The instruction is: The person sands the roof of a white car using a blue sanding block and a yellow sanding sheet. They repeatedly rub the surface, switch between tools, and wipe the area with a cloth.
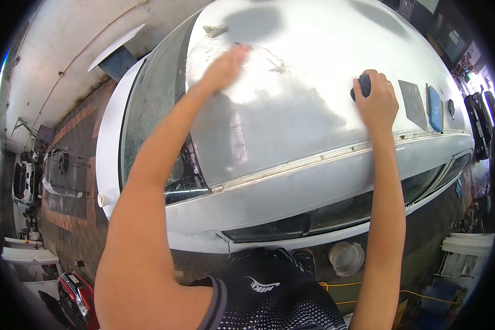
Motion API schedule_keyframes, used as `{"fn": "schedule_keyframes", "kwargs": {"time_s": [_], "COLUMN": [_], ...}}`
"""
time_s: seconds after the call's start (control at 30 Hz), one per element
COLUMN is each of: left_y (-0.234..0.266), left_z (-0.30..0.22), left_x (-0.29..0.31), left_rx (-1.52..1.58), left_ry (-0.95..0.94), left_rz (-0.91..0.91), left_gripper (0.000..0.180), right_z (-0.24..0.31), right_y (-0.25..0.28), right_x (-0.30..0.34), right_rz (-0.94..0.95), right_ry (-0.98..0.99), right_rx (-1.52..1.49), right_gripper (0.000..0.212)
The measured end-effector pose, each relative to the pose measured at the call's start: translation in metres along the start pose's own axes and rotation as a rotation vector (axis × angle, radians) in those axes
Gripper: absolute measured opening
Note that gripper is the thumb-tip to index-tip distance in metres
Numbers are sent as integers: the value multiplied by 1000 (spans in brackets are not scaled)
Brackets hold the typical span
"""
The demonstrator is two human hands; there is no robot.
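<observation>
In front of me stretches a car roof [324, 44], patchy white and silver-grey, with wet-looking smears near its left side. My left hand [228, 69] is over the roof near the windshield edge, its fingers smeared by motion. A small dark spot shows by its fingertips; I cannot tell whether it holds anything. My right hand [378, 102] is closed around a dark, rounded block [361, 88] at the roof surface. To the right of that hand lie a grey flat sheet [412, 104], a blue rectangular block [435, 109] and a small dark piece [451, 109].
A crumpled rag [214, 31] rests on the roof beyond my left hand. The windshield [154, 104] is at left, and side windows [324, 214] run below the roof rail [291, 166]. On the floor stand a pale bucket [346, 258] and a yellow cable [423, 296].
</observation>
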State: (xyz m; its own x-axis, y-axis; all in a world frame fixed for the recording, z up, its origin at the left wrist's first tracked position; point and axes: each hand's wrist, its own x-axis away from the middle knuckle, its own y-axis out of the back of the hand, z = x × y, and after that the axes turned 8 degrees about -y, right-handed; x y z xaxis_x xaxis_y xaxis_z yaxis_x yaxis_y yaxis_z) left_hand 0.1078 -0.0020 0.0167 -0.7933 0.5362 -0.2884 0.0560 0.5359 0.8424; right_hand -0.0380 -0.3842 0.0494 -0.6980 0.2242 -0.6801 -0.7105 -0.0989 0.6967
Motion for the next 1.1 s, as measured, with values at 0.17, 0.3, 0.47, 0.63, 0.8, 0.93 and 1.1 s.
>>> {"fn": "schedule_keyframes", "kwargs": {"time_s": [0.17,0.3,0.47,0.63,0.8,0.93,1.1], "left_y": [-31,-3,8,-10,-13,25,-28], "left_z": [-36,-2,53,36,10,63,-4], "left_x": [0,-8,-21,-18,-5,-17,-13], "left_rx": [-145,51,-103,-265,-55,-205,-42], "left_ry": [-293,-24,-13,29,-221,80,-177], "left_rz": [-51,-10,-118,-50,42,44,-5], "left_gripper": [55,63,67,68,69,69,66], "right_z": [2,-6,6,8,-4,16,-10], "right_y": [-9,0,-3,-8,1,-7,-1], "right_x": [-6,-2,-9,-5,-4,-14,-2], "right_rz": [-21,-39,-21,-19,-22,4,-2], "right_ry": [10,10,5,29,-6,23,-11], "right_rx": [6,25,-4,3,15,-11,40], "right_gripper": [23,24,24,24,24,24,23]}}
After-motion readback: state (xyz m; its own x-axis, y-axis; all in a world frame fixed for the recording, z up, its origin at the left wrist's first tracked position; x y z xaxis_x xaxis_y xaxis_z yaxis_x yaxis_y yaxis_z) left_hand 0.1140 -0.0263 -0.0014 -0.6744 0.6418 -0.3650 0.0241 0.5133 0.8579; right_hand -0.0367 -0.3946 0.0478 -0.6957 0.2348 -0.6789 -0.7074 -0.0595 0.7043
